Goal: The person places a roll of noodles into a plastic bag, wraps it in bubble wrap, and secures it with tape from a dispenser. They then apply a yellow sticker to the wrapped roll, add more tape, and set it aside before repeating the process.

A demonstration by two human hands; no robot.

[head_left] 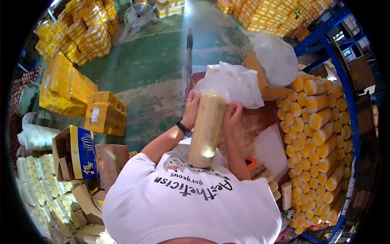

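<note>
A long, pale-yellow cylindrical pack (206, 130) in printed, shiny film leans against the front of my white shirt. Its far end meets a crumpled clear plastic bag (239, 83). My left hand (191, 106), with a dark band on the wrist, is closed on the bag's edge at the left of the pack. On the other side my right hand (232, 114) pinches the bag with curled fingers, close beside the pack's upper end. The pack lies between both forearms.
Yellow-ended rolls (315, 142) are stacked at the right inside a blue metal frame (352, 134). Another clear bag (276, 57) sits over an open carton. Taped yellow boxes (105, 114) stand on the green floor at left, near a blue-and-yellow carton (83, 150). A fan (139, 16) stands far back.
</note>
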